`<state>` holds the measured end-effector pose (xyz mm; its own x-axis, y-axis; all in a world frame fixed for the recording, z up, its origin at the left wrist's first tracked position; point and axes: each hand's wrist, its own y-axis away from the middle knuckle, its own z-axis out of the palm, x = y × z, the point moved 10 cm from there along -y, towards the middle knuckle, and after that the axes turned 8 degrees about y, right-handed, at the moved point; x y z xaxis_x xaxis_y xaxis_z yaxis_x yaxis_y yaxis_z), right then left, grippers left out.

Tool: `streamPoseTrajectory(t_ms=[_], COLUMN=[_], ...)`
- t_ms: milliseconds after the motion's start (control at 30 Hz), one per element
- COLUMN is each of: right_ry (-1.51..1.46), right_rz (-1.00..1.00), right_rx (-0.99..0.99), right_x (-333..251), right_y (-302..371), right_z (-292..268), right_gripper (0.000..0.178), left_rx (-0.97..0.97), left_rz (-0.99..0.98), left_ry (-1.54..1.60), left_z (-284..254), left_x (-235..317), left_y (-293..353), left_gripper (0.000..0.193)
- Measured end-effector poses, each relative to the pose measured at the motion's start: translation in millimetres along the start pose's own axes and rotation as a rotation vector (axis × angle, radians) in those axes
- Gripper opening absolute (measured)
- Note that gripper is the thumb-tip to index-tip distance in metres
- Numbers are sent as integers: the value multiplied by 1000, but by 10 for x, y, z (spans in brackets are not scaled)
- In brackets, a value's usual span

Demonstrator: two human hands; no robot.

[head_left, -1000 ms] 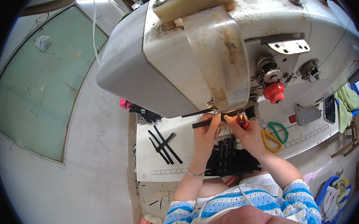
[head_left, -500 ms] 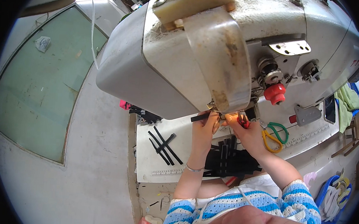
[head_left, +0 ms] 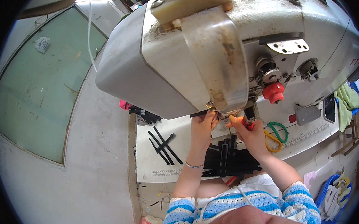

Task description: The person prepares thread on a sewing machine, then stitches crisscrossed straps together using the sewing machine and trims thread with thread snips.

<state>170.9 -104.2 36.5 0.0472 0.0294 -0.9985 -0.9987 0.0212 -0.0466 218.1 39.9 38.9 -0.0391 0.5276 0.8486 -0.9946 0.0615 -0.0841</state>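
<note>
My left hand (head_left: pixel 202 125) is closed on a narrow black strip (head_left: pixel 197 113) under the head of a sewing machine (head_left: pixel 170 66). The strip's free end sticks out to the left of the fingers. To the right, my right hand (head_left: pixel 250 135) is closed around a small red-handled tool (head_left: pixel 248 124); the fingers hide most of it, so its exact kind does not show. The machine's needle area, just above both hands, is largely covered by a clear, stained guard (head_left: pixel 220 57). Below and between my forearms lies a pile of black strips (head_left: pixel 230 160).
Several loose black strips (head_left: pixel 163 146) lie crossed on the white table (head_left: pixel 145 167) at left. Scissors with green and yellow handles (head_left: pixel 274 144) rest beside my right wrist. Farther right are a phone (head_left: pixel 329 108) and a blue basket (head_left: pixel 326 199) of pale pieces.
My right hand has drawn slightly right and down, away from my left hand. The black strip has shifted a little up and left, with less of it showing.
</note>
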Motion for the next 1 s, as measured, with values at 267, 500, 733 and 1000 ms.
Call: streamPoseTrajectory(t_ms=[267, 500, 733, 1000], right_ry=[38, 48, -52, 19], right_rz=[21, -54, -21, 58], right_rx=[57, 16, -88, -207], right_x=[113, 31, 44, -105], right_y=[60, 142, 137, 101], right_z=[-251, -145, 54, 150], right_gripper=[27, 28, 33, 28], left_rx=[233, -102, -272, 66], left_rz=[360, 473, -257, -152], left_ry=[-40, -952, -333, -136], left_z=[-901, -456, -352, -51], left_x=[626, 699, 147, 300], left_y=[-278, -912, -524, 84], left_gripper=[33, 31, 22, 17])
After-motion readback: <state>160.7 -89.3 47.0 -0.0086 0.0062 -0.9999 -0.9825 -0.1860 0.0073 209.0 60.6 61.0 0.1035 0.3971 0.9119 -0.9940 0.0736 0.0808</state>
